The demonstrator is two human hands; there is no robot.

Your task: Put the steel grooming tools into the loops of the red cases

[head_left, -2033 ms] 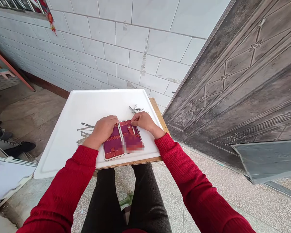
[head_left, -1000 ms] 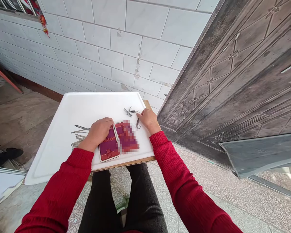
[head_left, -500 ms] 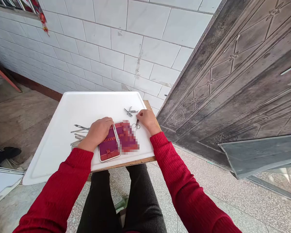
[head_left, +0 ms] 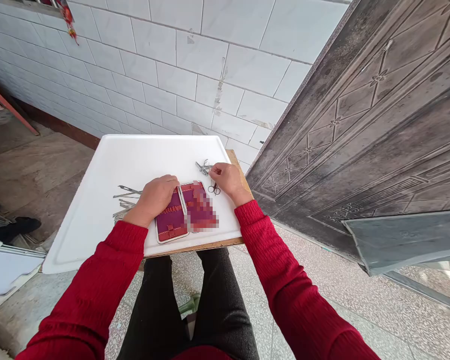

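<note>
1. Head view: red-and-purple case lies unfolded at the near edge of the white surface, right of its middle; part of the right half is blurred out.
2. Left hand: fingers bent over the case's far edge by the fold; thumb hidden, firmness of hold can't be told.
3. Right hand: thumb and fingertips nearly together at the blade end of small scissors, near the right edge. Loops face the near edge; can't tell whether gripped.
4. Judgement: a light pinch, blades together, would suit the scissors; gentle left-hand pressure should stop the case sliding.
5. Hazard: metal clippers, toward the far right corner, just beside the right fingertips; could snag.
6. Slim metal tools lie left of the left hand.
7. Patterned door beyond the right edge.
</note>
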